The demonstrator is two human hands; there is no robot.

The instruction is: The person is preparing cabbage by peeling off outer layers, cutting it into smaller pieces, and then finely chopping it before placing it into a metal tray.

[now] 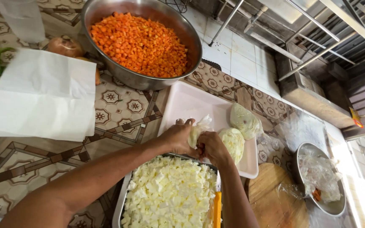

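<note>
While plastic wrap is peeled, a white cheese block is gripped by both hands, left hand & right hand closed on it, above the pink tray, keeping drips contained.

Both bare forearms stretched forward from the lower edge, converging. Left hand curled with fingers bent and knuckles up. Right hand pressed close against it, fingers tucked in a pinch.
</note>
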